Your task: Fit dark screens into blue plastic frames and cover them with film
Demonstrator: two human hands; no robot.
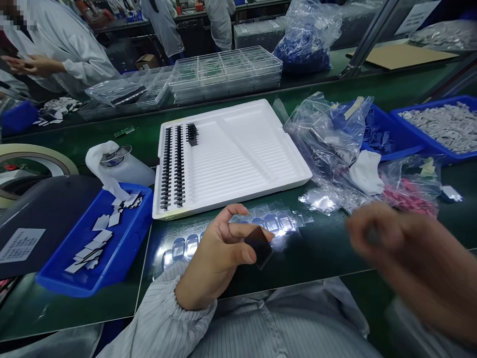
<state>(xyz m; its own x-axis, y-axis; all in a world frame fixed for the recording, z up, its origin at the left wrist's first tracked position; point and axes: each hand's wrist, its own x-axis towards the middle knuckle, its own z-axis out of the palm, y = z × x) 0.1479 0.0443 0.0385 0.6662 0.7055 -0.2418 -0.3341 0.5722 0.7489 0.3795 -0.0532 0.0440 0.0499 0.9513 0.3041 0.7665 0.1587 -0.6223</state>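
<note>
Between the thumb and fingers of my left hand (219, 253) is a small dark flat rectangular piece (260, 247), held over the near edge of the bench. My right hand (395, 238) is off to the right, smeared by motion, with its fingers curled; whether it holds anything cannot be made out. Beyond my left hand lies a sheet of clear film pieces (272, 223) with rounded outlines. Behind that sits a white foam tray (238, 149), with dark pieces (166, 169) standing in rows in its left part.
At left, a blue bin (122, 248) holds white-and-black cards, beside a white bottle (134, 166) and a tape roll (55, 154). At right are plastic bags (320, 129) and a blue bin of pale parts (443, 124). Clear trays (227, 74) stand behind; a co-worker (70, 44) is at upper left.
</note>
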